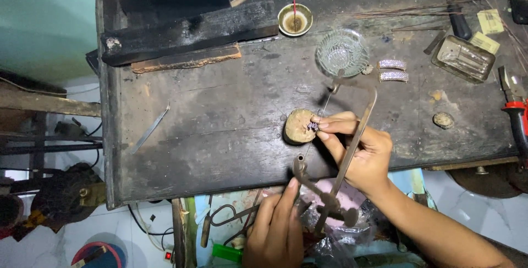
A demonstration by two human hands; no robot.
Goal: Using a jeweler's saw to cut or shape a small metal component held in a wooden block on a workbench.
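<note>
Head view. A dark, scarred wooden workbench [220, 119] filled most of the frame; beyond its left edge stood a pale green wall [47, 20], and below its near edge lay white floor tiles strewn with cables and tools. On the bench rested a charred wooden block [187, 31], a small round dish [295, 19], a cut-glass bowl [342, 52], two stone-set curved jewellery pieces [392, 70] just right of that bowl, a rectangular metal tray [463, 58], red-handled pliers [517, 117] at the right edge, and a flat metal strip [149, 129] lying apart at the left. A round wooden peg [298, 126] sat near the bench's front edge. The right hand [360, 150] had its thumb and forefinger pressed together, pinching a small jewellery piece [313, 126] against the peg's right side; the remaining fingers were curled. A jeweller's saw frame [346, 152] ran its long axis steeply from the bowl's near rim down towards the viewer, the handle end nearest the body and its thin blade passing the pinched piece. The left hand [275, 229], below the bench edge, had its fingers extended together, their tips touching the saw's lower clamp; whether they gripped it could not be told.
</note>
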